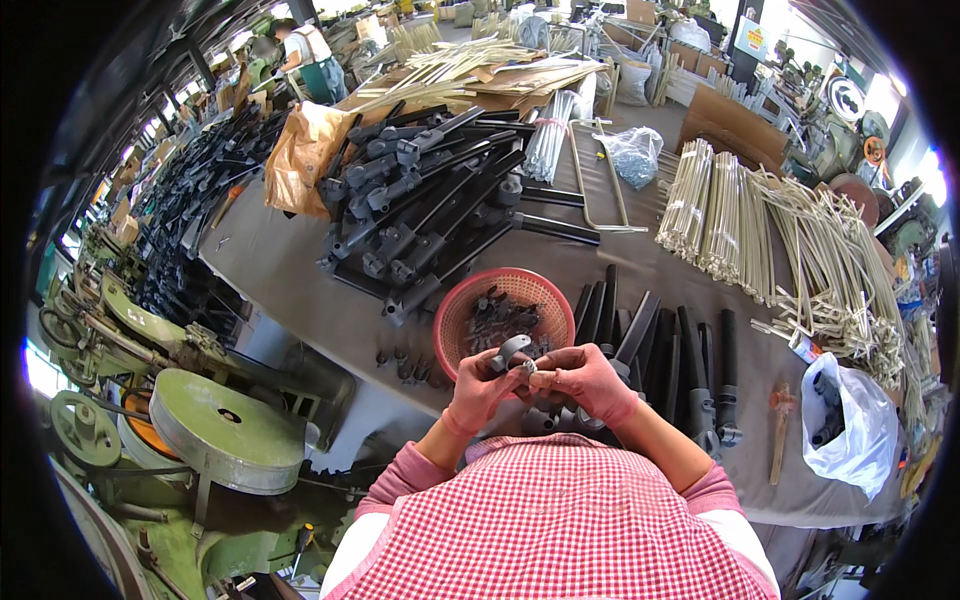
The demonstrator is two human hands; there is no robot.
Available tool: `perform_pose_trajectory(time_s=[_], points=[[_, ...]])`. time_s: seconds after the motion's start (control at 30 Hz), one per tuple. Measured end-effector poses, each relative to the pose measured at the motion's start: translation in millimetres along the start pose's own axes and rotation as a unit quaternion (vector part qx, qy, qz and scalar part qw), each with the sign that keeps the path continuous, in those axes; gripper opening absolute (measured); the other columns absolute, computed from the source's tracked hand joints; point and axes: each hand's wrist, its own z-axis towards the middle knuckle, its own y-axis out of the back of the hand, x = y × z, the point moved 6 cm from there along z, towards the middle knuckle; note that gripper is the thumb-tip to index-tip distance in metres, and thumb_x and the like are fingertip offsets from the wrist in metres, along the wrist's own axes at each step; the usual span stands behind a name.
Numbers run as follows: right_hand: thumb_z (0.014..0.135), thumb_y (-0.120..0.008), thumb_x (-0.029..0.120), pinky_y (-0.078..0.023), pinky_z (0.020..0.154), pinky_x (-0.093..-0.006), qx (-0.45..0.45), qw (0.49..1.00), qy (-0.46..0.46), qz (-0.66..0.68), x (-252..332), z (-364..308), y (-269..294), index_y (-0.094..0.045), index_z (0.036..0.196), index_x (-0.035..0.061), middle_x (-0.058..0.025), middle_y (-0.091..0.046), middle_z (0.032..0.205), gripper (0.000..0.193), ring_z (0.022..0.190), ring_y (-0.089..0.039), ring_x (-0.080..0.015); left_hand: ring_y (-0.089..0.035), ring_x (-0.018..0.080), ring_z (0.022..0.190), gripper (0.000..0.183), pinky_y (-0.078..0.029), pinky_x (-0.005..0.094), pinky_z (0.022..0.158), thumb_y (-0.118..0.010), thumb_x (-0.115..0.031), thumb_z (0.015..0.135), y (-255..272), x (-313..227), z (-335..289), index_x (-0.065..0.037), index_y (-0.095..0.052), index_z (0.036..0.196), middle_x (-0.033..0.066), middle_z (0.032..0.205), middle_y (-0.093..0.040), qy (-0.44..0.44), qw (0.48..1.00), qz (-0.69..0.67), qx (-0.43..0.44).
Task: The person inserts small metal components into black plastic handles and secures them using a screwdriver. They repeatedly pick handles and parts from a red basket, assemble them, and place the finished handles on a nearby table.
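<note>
My left hand (478, 388) holds a small curved grey clamp piece (512, 350) close to my chest. My right hand (585, 380) pinches a tiny metal part (528, 368) against that piece, the fingertips of both hands touching. Just beyond my hands stands a round pink basket (455, 310) with several small dark parts in it. To the right of the basket lie several black tubes (650, 345) in a row on the grey table (300, 290).
A big heap of black tube assemblies (430, 190) fills the table's middle. Bundles of pale rods (740, 220) lie at the right, a white plastic bag (850, 425) near the right edge. A green machine (200, 430) stands at my left. Another person (305, 55) works far off.
</note>
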Motion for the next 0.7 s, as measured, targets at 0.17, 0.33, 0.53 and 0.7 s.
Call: perform_pose_trajectory(time_s=[0.17, 0.33, 0.53, 0.7], points=[[0.087, -0.068, 0.004, -0.052, 0.066, -0.0218, -0.063, 0.983, 0.164, -0.046, 7, 2, -1, -0.071, 0.1, -0.0045, -0.003, -0.069, 0.085, 0.015, 0.074, -0.062, -0.007, -0.068, 0.0155, 0.073, 0.015, -0.058, 0.0283, 0.064, -0.063, -0.001, 0.093, 2, -1, 3, 0.005, -0.065, 0.106, 0.0078, 0.089, -0.069, -0.001, 0.996, 0.022, -0.089], [0.088, -0.069, 0.01, -0.053, 0.065, -0.0215, -0.069, 0.984, 0.097, 0.132, -9, 9, 9, -0.063, 0.104, 0.0004, -0.0032, -0.068, 0.088, 0.019, 0.073, -0.065, -0.0099, -0.067, 0.0142, 0.069, 0.016, -0.058, 0.0276, 0.062, -0.066, -0.006, 0.092, -6, 7, 2, 0.003, -0.067, 0.105, 0.0081, 0.086, -0.07, 0.022, 0.989, -0.049, -0.139], [0.093, -0.066, 0.014, -0.051, 0.068, -0.023, -0.001, 0.985, 0.096, 0.145, -9, 8, -4, -0.058, 0.106, 0.0021, -0.0049, -0.066, 0.092, 0.02, 0.08, -0.062, -0.0095, -0.068, 0.0141, 0.077, 0.015, -0.059, 0.0275, 0.071, -0.067, -0.007, 0.093, -11, 7, -2, 0.003, -0.067, 0.104, 0.0082, 0.091, -0.07, 0.012, 0.988, -0.041, -0.149], [0.095, -0.064, 0.011, -0.056, 0.073, -0.0265, -0.071, 0.975, 0.097, 0.186, -15, 12, 5, -0.058, 0.11, 0.0008, -0.006, -0.065, 0.095, 0.019, 0.081, -0.065, -0.0121, -0.066, 0.0129, 0.079, 0.016, -0.057, 0.027, 0.07, -0.064, -0.001, 0.091, -10, 0, -9, 0.005, -0.065, 0.106, 0.0064, 0.091, -0.069, -0.112, 0.977, 0.097, -0.151]])
